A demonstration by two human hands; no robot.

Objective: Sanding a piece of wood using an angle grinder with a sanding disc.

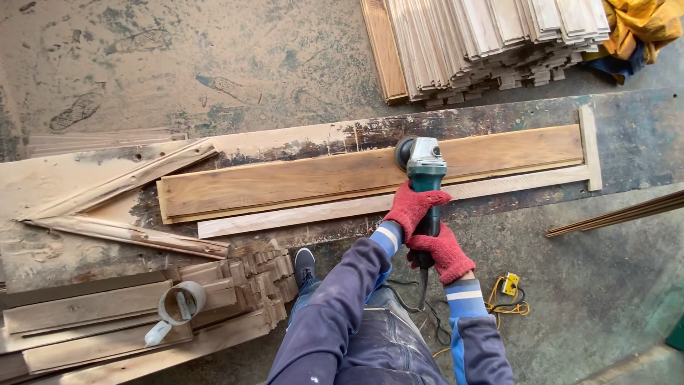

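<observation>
**A:** On the workbench (627, 142), the long plank (299, 182) lies flat against a stop strip (590, 146). Angle grinder (422, 165) sits on it about mid-length. Left hand (412, 208) and right hand (445, 251), both in red gloves, fingers clamped round the grinder body.

**B:** Progress?

**A:** My judgement: partway. Surface tone looks even along the plank, so I can't tell which side is finished.

**B:** Packages, labels?

**A:** No labels readable. Stacked boards (491, 43) beyond the bench, more offcuts (107, 314) near left with a tape roll (182, 303) on top. Small yellow box (509, 284) with cable on the floor, yellow cloth (641, 25) at the top right.
</observation>
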